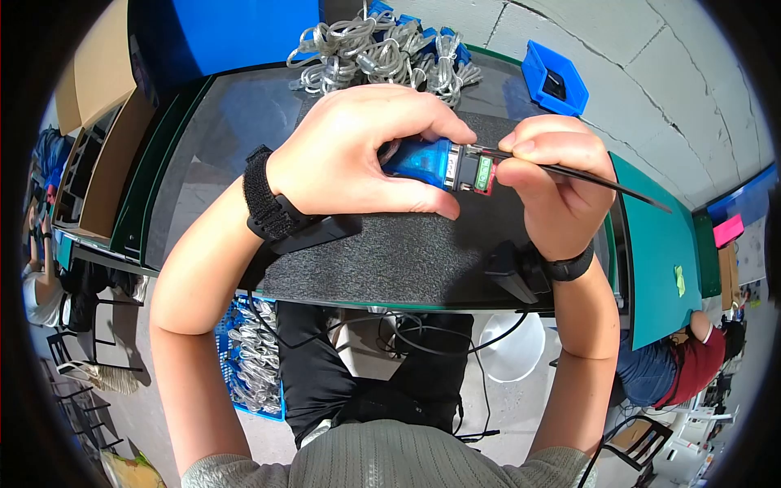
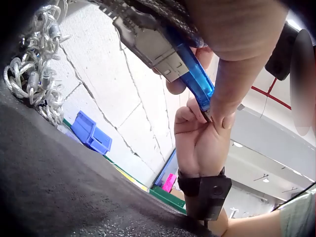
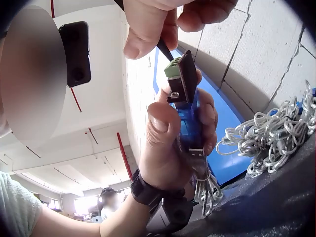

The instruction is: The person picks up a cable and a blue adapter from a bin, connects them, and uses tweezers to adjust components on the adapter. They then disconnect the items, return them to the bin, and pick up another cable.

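Observation:
My left hand (image 1: 350,154) grips a translucent blue serial adapter (image 1: 419,160) between thumb and fingers, above the black mat (image 1: 366,264). A small board with a green screw terminal block (image 1: 483,174) sits on the adapter's end, facing right. The adapter's metal USB plug (image 2: 170,66) and its tied grey cable (image 3: 206,192) hang near the left palm. My right hand (image 1: 565,167) pinches a slim black tool (image 1: 622,187) between thumb and fingers. The tool's tip lies right at the terminal block; its exact kind cannot be made out.
Coiled clear-grey cables with blue ends (image 1: 390,53) are heaped at the back of the table. A small blue bin (image 1: 555,77) stands by the wall at back right. Below the table are a blue basket (image 1: 279,398) of cables and a white bucket (image 1: 512,348). A teal panel (image 1: 663,268) stands right.

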Action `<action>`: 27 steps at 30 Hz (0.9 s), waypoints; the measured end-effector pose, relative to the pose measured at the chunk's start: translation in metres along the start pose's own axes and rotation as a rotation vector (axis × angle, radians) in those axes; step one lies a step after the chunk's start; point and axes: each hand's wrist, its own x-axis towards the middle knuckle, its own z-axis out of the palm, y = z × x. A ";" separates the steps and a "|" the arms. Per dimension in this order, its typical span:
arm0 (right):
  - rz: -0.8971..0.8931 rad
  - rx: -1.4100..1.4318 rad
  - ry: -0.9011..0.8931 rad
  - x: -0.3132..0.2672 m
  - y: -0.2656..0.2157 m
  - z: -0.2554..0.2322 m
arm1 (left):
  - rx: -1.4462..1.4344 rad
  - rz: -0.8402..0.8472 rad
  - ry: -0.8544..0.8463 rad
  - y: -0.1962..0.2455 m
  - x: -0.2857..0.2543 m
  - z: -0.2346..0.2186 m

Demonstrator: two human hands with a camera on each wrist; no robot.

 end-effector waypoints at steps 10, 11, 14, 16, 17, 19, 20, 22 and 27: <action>0.080 0.015 0.078 -0.002 -0.002 -0.004 | 0.020 -0.013 0.019 0.000 0.000 0.001; 0.086 0.032 0.079 -0.003 -0.002 -0.003 | 0.019 -0.012 0.019 0.000 0.000 0.001; 0.098 0.052 0.073 -0.004 -0.001 -0.003 | 0.025 -0.002 0.016 0.000 0.000 0.001; 0.106 0.057 0.063 -0.004 -0.001 -0.003 | 0.013 -0.010 0.011 0.001 0.000 0.000; 0.100 0.062 0.064 -0.004 0.000 -0.003 | 0.013 -0.011 0.011 0.000 0.000 -0.001; 0.094 0.066 0.066 -0.004 0.000 -0.002 | 0.012 0.002 0.007 0.000 0.000 0.000; 0.109 0.061 0.062 -0.004 -0.001 -0.002 | 0.012 0.002 0.007 -0.001 0.000 0.000; 0.125 0.056 0.059 -0.004 -0.002 -0.001 | 0.013 -0.003 0.003 0.000 0.000 0.000; 0.009 -0.110 -0.074 0.002 -0.001 -0.006 | 0.063 -0.005 0.011 0.001 0.000 0.001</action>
